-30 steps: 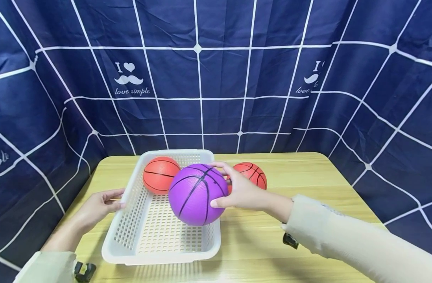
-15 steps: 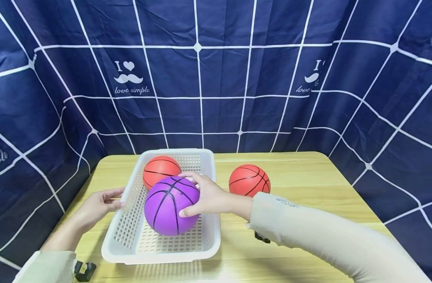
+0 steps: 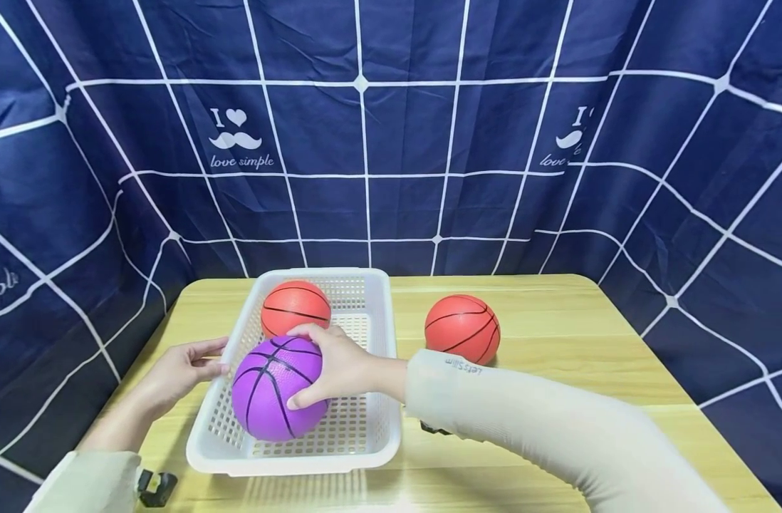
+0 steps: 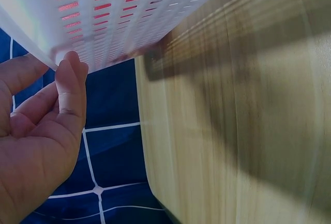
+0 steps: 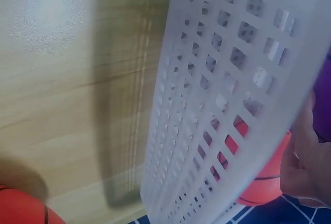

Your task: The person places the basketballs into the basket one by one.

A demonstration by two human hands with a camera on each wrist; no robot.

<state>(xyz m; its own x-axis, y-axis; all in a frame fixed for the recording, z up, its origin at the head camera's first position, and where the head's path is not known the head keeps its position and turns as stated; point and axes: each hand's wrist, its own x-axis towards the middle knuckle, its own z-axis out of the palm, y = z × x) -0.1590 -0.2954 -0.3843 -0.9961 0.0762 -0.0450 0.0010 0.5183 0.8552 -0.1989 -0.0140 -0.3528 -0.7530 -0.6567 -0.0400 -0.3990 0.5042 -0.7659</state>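
Note:
My right hand grips a purple toy basketball from its right side, thumb in front and fingers over the back. The ball is inside a white perforated plastic basket, close to its left wall; whether it touches the bottom I cannot tell. Behind it in the basket sits an orange-red toy basketball. On the basket's left rim, my left hand pinches the edge between thumb and fingers. The left wrist view shows this left hand at the rim from outside.
A second orange-red basketball lies on the wooden table, right of the basket and behind the right sleeve. A dark blue curtain with white lines encloses the table at the back and sides.
The right hand has carried the purple ball leftward and down, from above the basket's right rim to its left side. The left hand stays at the rim.

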